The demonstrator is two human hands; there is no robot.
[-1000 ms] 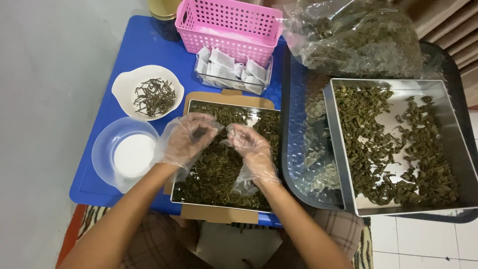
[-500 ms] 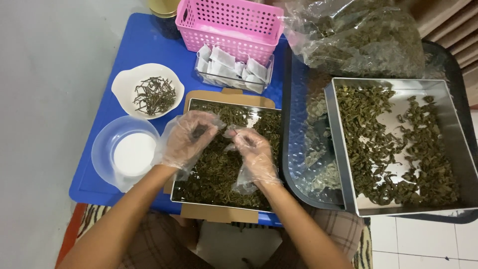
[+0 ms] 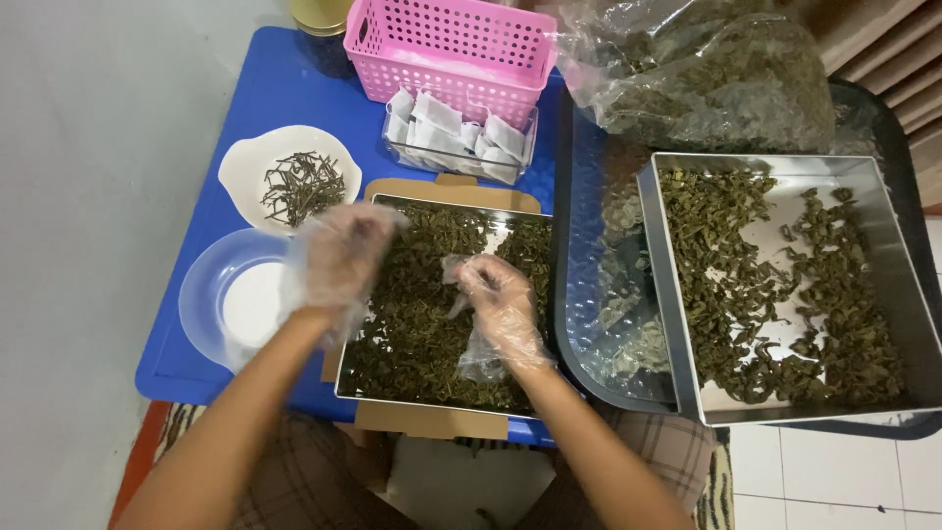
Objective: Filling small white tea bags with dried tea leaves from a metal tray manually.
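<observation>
Both my hands wear loose clear plastic gloves and hover over a metal tray (image 3: 440,406) filled with dark green dried leaves (image 3: 412,324). My left hand (image 3: 339,260) is motion-blurred at the tray's left edge, close to a white bowl (image 3: 241,167) holding thin dried stems (image 3: 302,185); whether it holds anything is hidden by the blur. My right hand (image 3: 496,299) rests over the middle of the leaves, fingers half curled and apart, with nothing seen in them.
A translucent bowl (image 3: 208,294) sits at the left of the blue table (image 3: 265,88). Behind are a pink basket (image 3: 451,44) and a clear box of white sachets (image 3: 459,137). At right stand a larger metal tray (image 3: 675,324) of leaves and a plastic bag (image 3: 706,79) of leaves.
My hands, close together over the tray before, have parted: the left hand has swung left toward the bowl of stems, and the right has stayed over the leaves.
</observation>
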